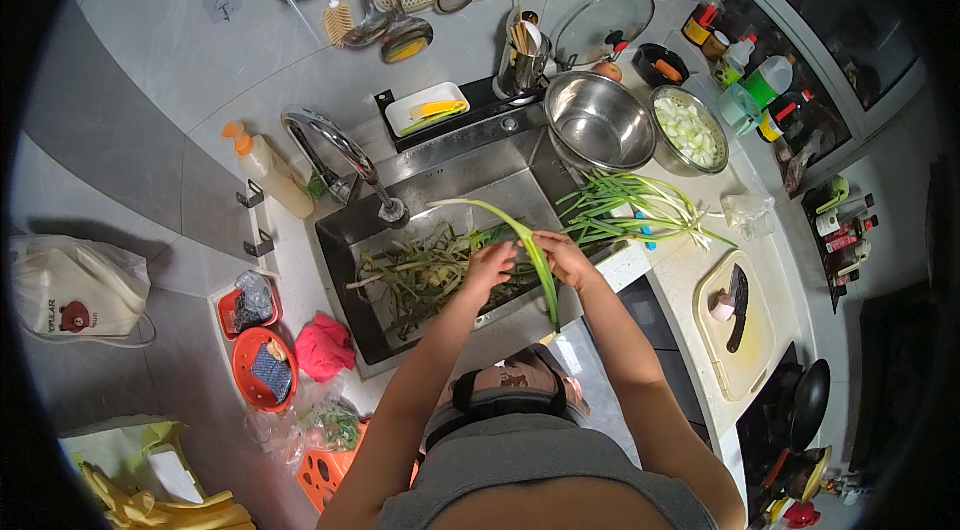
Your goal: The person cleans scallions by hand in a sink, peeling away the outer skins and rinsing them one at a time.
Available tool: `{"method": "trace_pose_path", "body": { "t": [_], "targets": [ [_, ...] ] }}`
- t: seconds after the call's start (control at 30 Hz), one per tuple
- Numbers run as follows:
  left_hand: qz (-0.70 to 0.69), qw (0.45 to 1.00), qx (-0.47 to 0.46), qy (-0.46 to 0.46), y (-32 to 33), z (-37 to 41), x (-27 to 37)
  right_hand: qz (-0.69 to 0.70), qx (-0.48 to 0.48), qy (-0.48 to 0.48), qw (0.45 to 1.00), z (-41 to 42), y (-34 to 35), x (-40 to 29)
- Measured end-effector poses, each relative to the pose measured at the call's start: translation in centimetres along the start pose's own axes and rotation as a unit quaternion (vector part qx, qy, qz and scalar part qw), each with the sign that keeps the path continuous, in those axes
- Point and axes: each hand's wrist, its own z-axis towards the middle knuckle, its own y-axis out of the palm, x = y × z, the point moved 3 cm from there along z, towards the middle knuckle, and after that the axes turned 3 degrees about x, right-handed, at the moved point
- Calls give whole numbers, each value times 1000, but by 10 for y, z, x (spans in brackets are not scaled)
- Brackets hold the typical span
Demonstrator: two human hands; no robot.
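A single long scallion [538,260] arches over the front of the stainless steel sink [525,189]. My right hand [564,258] pinches it near the middle between thumb and fingers. Its pale end points left over the basin, and its green leaves hang down past the sink's front edge. Just left of the stalk is my left hand [491,269], fingers curled slightly apart, with nothing visible in it. Below my hands, a heap of stripped scallion leaves and roots [420,279] lies in the sink. A bunch of scallions [637,207] rests across the sink's right edge and the counter.
A chrome faucet [337,155] arches over the sink's left side. At the back right stand a steel bowl [600,121] and a colander of chopped pale vegetable [690,129]. A knife [739,305] lies on the cutting board [750,357]. A pink cloth [325,348] sits left.
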Motion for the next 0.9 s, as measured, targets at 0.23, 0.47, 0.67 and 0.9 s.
{"method": "trace_pose_path", "body": {
  "t": [0.23, 0.47, 0.67, 0.9],
  "targets": [
    [27, 998, 28, 59, 9, 16, -2, -455, 97, -247, 850, -6, 14, 2],
    [259, 932, 13, 251, -7, 23, -2, -514, 185, -286, 788, -9, 9, -14],
    [492, 790, 49, 363, -44, 9, 27, -524, 238, -252, 778, 1, -20, -26],
    [456, 843, 92, 269, -136, -18, 32, -476, 300, -243, 790, 3, -98, -43]
  ]
}}
